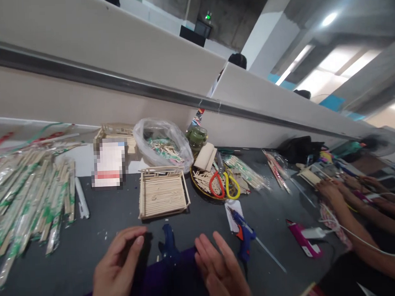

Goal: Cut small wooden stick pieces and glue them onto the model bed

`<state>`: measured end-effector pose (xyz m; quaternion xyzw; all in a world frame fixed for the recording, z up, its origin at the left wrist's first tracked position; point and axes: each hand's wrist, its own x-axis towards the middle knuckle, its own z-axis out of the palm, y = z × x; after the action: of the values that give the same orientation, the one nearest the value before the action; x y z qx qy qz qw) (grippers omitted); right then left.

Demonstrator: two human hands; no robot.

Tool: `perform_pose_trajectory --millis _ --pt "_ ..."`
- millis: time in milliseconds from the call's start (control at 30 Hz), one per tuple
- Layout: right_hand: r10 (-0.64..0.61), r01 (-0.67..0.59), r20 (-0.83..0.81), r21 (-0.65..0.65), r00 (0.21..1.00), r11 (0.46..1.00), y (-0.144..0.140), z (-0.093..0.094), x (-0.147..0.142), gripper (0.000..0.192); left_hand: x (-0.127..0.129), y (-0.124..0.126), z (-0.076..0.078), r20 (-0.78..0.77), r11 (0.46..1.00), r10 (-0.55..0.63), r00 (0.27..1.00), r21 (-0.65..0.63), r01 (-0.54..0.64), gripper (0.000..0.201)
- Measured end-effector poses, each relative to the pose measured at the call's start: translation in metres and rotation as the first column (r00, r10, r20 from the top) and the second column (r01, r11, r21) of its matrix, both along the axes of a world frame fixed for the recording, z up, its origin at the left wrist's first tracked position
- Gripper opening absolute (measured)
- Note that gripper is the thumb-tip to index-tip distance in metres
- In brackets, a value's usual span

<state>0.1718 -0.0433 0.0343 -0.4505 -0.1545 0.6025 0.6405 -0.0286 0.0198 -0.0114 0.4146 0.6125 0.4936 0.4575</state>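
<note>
My left hand [119,267] hovers over the table's near edge, fingers curved and thumb apart, with nothing visible in it. My right hand [222,267] is open too, palm turned inward, fingers stretched out. Between the two lies a dark blue object [169,241] whose kind I cannot make out; neither hand grips it. Just beyond sits a shallow tray built of wooden sticks [163,193], with low railings and a few bits inside. To the right of my right hand, a blue glue gun [243,237] rests with a long clear glue stick in its back end.
Wrapped chopsticks [32,194] pile up at left beside a white pen [82,199]. Behind the tray stand a plastic bag [163,143] and a basket of sticks [202,182] with scissors [230,186]. A co-worker's arms [361,228] and a magenta box [304,239] are at right.
</note>
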Motion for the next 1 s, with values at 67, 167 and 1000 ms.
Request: perform_pose_trajectory --millis 67,167,1000 --pt "-0.002 0.004 -0.033 0.044 0.999 0.999 0.003 0.008 0.008 0.058 -0.002 -0.002 0.008 -0.057 0.996 0.049 0.997 0.073 -0.045 0.024" --pt "0.152 -0.13 -0.14 0.156 0.978 0.979 0.008 0.022 0.015 0.059 -0.002 -0.004 0.014 -0.1 0.992 0.035 0.994 0.123 -0.023 0.02" --pt "0.507 -0.342 -0.469 0.395 0.724 0.853 -0.003 0.056 -0.021 0.076 -0.021 -0.012 -0.003 -0.627 0.871 -0.039 0.778 0.361 0.334 0.02"
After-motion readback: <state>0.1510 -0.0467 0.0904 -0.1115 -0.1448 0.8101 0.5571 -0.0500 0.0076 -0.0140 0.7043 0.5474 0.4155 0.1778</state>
